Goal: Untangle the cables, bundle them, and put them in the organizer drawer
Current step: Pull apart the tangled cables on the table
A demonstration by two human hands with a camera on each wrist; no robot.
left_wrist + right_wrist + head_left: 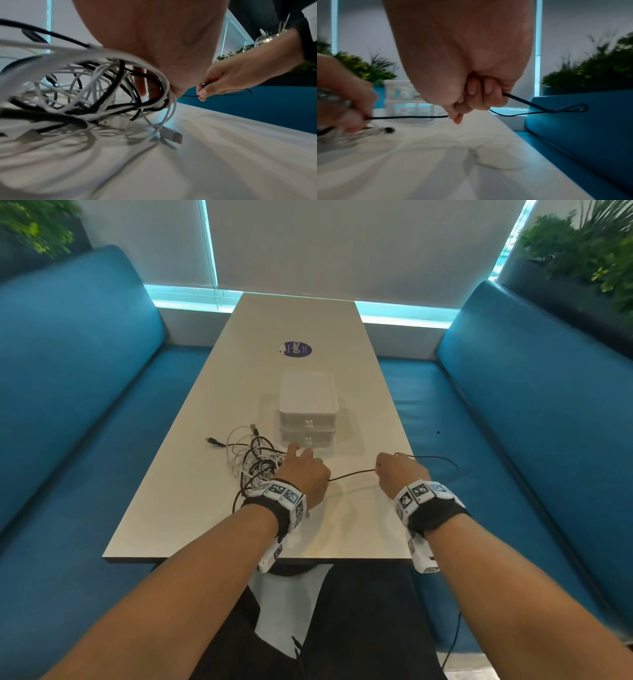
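Nearest to us, the right hand (399, 472) is fisted round a thin black cable (352, 474), pinching it between thumb and fingers, with the spare end looping out past the knuckles over the table edge towards the blue bench (513, 412). That grip looks made for pulling: the strand runs nearly straight and clear of the tabletop across to the other hand, so I'd say it is being drawn out of the knot sideways.

The left hand (303, 470) sits on the near right edge of the cable tangle (253, 460), a heap of white and black leads lying on the white table (191, 501). From its wrist view the fingers (140, 83) reach down in among the loops; whether they clasp a strand or merely press the heap, I cannot tell. Either way it seems there to anchor the pile so the pull frees one lead rather than dragging the lot. A white plug (172, 134) lies loose on the table beside it, and a black plug (213, 441) pokes out on the far left.

Just beyond the tangle stands the organizer (307, 409), two white stacked drawers, both closed, knobs facing us. Handy placing, but nothing is bundled yet, and I judge the untangling barely begun.

Farther up the table, a round purple sticker (297, 349).
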